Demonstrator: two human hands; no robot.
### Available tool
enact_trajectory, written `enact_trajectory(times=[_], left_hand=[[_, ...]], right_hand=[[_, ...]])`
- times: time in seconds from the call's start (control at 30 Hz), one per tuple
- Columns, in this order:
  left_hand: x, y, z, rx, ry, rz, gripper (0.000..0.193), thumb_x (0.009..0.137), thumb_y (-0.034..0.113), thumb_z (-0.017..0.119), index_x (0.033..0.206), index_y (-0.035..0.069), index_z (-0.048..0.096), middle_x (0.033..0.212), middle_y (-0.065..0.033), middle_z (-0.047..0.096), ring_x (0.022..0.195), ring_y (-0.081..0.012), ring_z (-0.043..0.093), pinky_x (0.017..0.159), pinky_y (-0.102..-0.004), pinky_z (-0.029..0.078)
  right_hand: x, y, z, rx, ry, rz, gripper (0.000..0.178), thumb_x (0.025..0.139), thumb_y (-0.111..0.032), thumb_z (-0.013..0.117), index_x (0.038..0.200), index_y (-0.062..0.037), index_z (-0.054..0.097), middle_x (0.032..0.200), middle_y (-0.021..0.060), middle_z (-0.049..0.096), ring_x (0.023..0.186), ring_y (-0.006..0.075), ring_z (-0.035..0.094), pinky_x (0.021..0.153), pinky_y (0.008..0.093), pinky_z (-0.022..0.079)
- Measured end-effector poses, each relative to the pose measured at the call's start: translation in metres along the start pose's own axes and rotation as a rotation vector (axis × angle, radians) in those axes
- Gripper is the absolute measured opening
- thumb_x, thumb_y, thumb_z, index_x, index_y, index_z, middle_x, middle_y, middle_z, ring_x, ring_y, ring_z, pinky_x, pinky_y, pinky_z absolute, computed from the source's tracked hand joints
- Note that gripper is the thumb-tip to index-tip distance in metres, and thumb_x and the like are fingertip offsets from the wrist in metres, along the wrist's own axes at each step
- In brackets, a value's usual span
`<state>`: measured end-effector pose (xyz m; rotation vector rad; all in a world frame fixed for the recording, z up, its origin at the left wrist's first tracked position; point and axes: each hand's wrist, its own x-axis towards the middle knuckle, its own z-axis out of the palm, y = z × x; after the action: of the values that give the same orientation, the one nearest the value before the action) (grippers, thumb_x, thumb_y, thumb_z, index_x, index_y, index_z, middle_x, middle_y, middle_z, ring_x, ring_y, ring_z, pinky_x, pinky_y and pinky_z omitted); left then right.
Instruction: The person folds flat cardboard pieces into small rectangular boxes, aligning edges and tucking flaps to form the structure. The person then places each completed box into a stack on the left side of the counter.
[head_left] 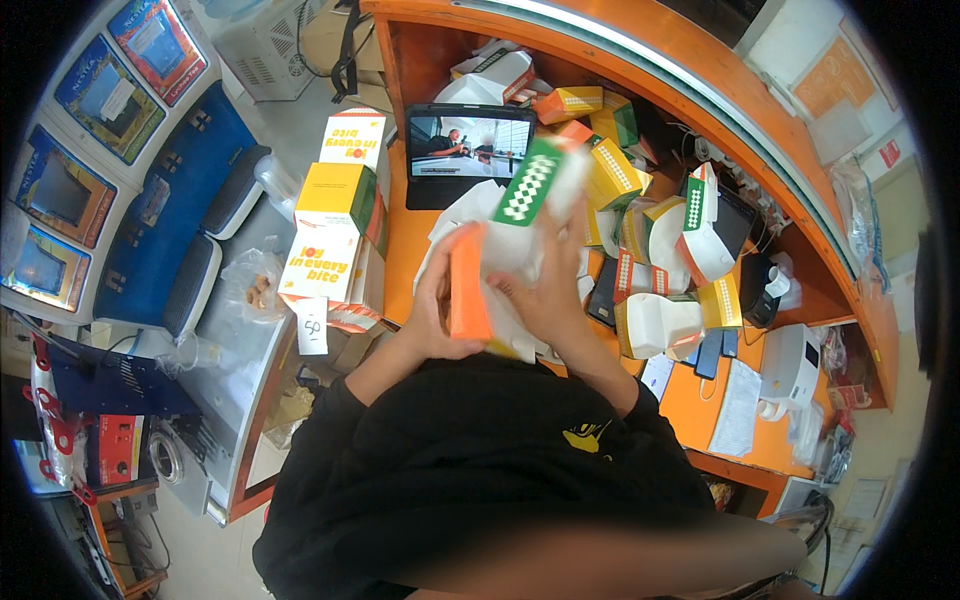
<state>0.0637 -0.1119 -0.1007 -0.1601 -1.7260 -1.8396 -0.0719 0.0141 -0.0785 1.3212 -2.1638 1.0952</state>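
In front of my chest I hold a cardboard food box (pixel 466 285) with an orange side, white inner faces and a green flap with a white diamond pattern. Its upper part is smeared by motion. My left hand (pixel 431 305) is closed round the orange side. On the box's other side, my right hand (pixel 552 305) presses with the thumb, its fingers blurred and partly hidden. Formed boxes (pixel 655 325) in white, yellow, green and orange lie heaped to the right of my right hand. To the left of my left hand rises a stack of yellow and white cartons (pixel 330 265).
A tablet (pixel 468 150) playing a video stands at the back of the orange counter (pixel 690 410). Phones (pixel 708 355), a white cloth (pixel 737 405) and a white machine (pixel 790 365) sit at the right. A drink dispenser (pixel 165 185) and a metal table (pixel 235 370) are at the left.
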Motion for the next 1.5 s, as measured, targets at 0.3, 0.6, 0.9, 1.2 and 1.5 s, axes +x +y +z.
enact_trajectory(times=[0.3,0.6,0.9,1.2,1.5], left_hand=[[0.009,0.004,-0.01,0.494,0.097,0.23,0.091,0.076,0.058,0.071,0.142,-0.001,0.049,0.143,-0.0205,0.047,0.134,-0.0355,0.044,0.11,-0.0465,0.031],[0.009,0.002,0.003,0.652,0.004,-0.12,0.031,0.088,0.012,0.07,0.119,0.008,0.07,0.113,-0.0106,0.071,0.104,-0.0281,0.068,0.115,-0.0516,0.033],[0.004,-0.011,-0.007,0.638,0.169,-0.021,0.008,0.09,0.005,0.067,0.093,0.002,0.074,0.09,-0.0116,0.075,0.087,-0.0209,0.073,0.113,-0.0506,0.037],[0.003,-0.014,-0.008,0.651,0.319,0.111,0.007,0.089,0.002,0.068,0.093,0.002,0.073,0.087,-0.0107,0.074,0.085,-0.022,0.073,0.112,-0.0514,0.038],[0.002,-0.004,-0.022,0.866,0.469,0.269,0.027,0.088,0.01,0.072,0.113,0.002,0.068,0.123,-0.0172,0.064,0.12,-0.0325,0.06,0.114,-0.0529,0.032]], right_hand=[[0.003,0.026,-0.006,0.262,-0.307,0.274,0.03,0.085,-0.009,0.062,0.113,-0.0017,0.068,0.11,0.0203,0.069,0.113,0.037,0.061,0.098,0.0462,0.045],[-0.01,0.016,0.012,0.174,-0.308,-0.165,0.023,0.075,-0.006,0.072,0.097,-0.0091,0.071,0.096,0.0057,0.072,0.093,0.0246,0.068,0.078,0.0374,0.052],[-0.011,0.015,0.013,0.501,-0.048,0.0,0.042,0.08,0.001,0.077,0.118,-0.004,0.06,0.09,0.0097,0.07,0.087,0.0208,0.07,0.08,0.0316,0.055],[-0.004,0.016,0.006,0.5,-0.131,0.093,0.061,0.08,-0.009,0.081,0.132,-0.0013,0.051,0.111,0.0128,0.066,0.099,0.0215,0.067,0.088,0.0342,0.052],[-0.004,0.037,0.015,0.542,-0.71,0.474,0.052,0.092,-0.021,0.063,0.137,0.0026,0.05,0.12,0.0205,0.064,0.109,0.0279,0.063,0.098,0.0351,0.047]])
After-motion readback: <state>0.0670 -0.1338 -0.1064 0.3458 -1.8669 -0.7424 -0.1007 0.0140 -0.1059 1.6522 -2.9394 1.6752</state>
